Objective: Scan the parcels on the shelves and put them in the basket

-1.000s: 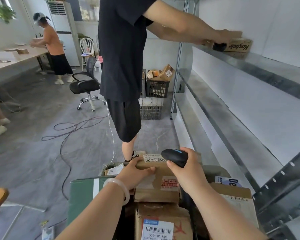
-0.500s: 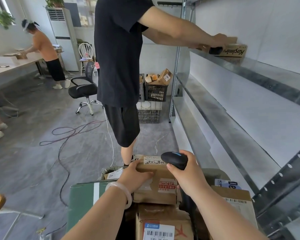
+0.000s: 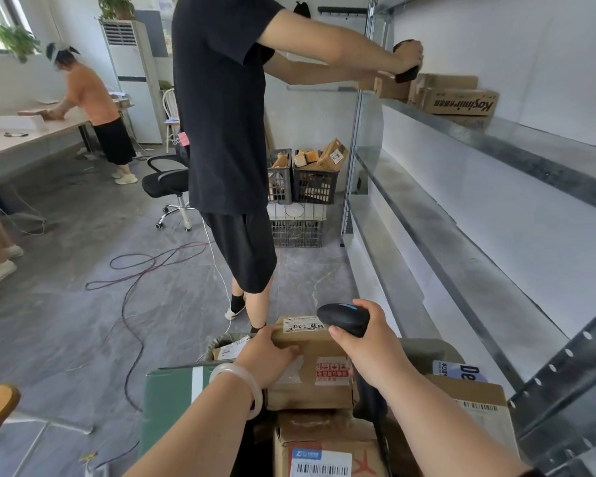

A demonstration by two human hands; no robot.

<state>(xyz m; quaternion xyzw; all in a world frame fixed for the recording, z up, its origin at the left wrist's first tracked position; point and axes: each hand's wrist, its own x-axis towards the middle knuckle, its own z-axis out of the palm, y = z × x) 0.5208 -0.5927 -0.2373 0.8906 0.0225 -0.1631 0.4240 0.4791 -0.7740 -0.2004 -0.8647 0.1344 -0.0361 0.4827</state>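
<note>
Resting on top of a heap of other parcels low in the view is a brown cardboard parcel (image 3: 312,366), a shallow box with creased faces. A white label with handwritten marks runs along its far edge, a strip of clear tape crosses its top, and a red-and-white printed sticker sits toward its right side. The left hand (image 3: 267,358) lies on its left part, fingers curled over the near-left edge and the thumb pressed flat on the top face; a pale bangle (image 3: 236,387) circles that wrist. The right hand (image 3: 369,349) is just to the right of the box, fingers wrapped tight round the handle of a black barcode scanner (image 3: 344,318) whose rounded head, with a small blue mark, hangs over the parcel's far right corner.

Directly nearer the camera is a second brown box (image 3: 324,449) with a white barcode label and a blue logo. To the left is a green carton (image 3: 167,404) with a white stripe, and to the right a flat box (image 3: 475,404) with a barcode strip, a blue-and-white packet beside it. Whether these parcels sit in a basket cannot be told, as its walls are hidden.

Along the right runs a metal shelving unit (image 3: 461,256), its lower boards bare. On the upper shelf stand printed cardboard boxes (image 3: 458,101), where a standing person in a black shirt (image 3: 221,105) reaches with both arms. Behind that person are dark crates (image 3: 303,184) filled with small packages, an office chair and loose cables on the grey floor.
</note>
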